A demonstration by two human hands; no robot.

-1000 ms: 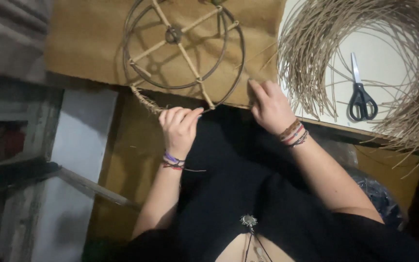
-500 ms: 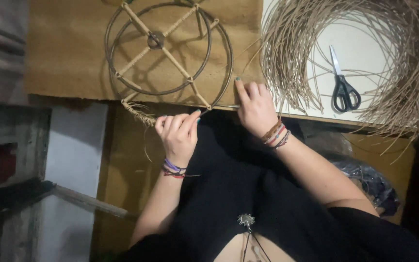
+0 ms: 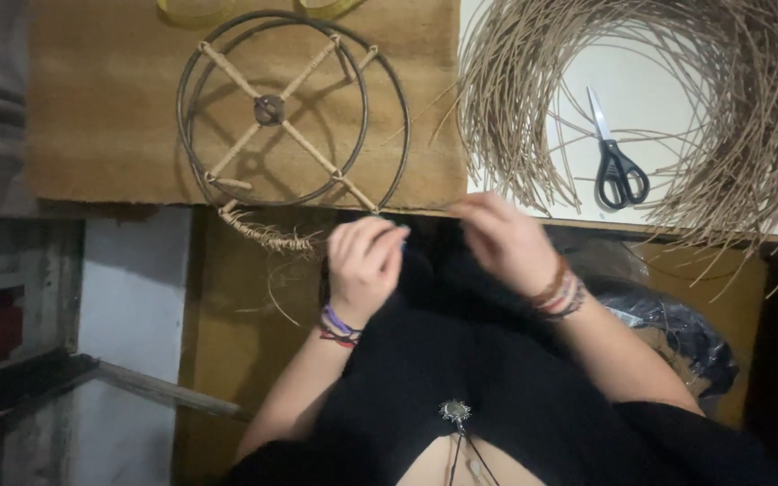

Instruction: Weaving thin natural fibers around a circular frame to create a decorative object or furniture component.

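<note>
On the brown tabletop (image 3: 110,135), a wire ring frame (image 3: 290,112) overhangs the near edge so its wrapped rim can be worked, left hand (image 3: 364,263) and right hand (image 3: 504,241) both pinched on a rattan strand (image 3: 420,212), black scissors (image 3: 619,166) near the far right corner.

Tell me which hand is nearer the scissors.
Right. The right hand is just below and left of the scissors, off the white sheet; the left hand sits farther left, by the wire frame.
</note>
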